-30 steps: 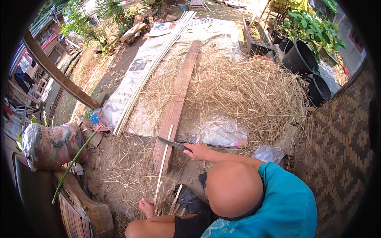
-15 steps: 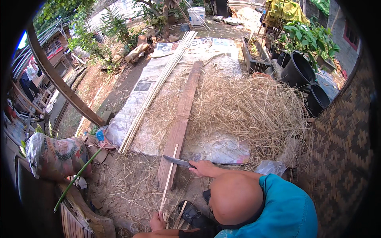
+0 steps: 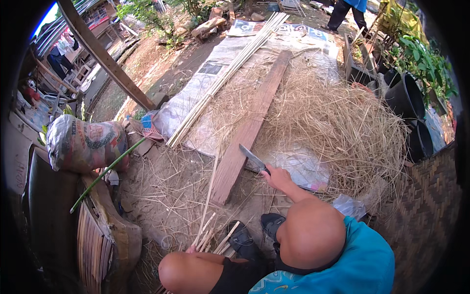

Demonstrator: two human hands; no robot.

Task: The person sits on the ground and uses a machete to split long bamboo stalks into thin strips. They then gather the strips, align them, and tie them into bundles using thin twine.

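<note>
My right hand (image 3: pixel 278 178) is closed round the handle of a knife (image 3: pixel 252 157). Its blade points up and left over the right edge of a long brown wooden plank (image 3: pixel 254 115). Low in the picture, my left hand (image 3: pixel 192 249) shows only in part behind my left knee. It grips the near end of a thin pale strip (image 3: pixel 209 196), which looks like bamboo. That strip runs up along the plank's left edge, apart from the blade. Several short pale sticks (image 3: pixel 226 241) lie by my left shoe.
Loose dry straw (image 3: pixel 338 122) is heaped right of the plank on a pale sheet (image 3: pixel 196 88). A bundle of long pale strips (image 3: pixel 230 76) lies to its left. A stuffed sack (image 3: pixel 88 144) and green stick (image 3: pixel 107 169) are at left. Another person's legs (image 3: pixel 347 14) stand at the far edge.
The knife has come off the strip and moved to the plank's right edge. The strip has shifted from the plank's top to its left side. Another person's legs have appeared at the back.
</note>
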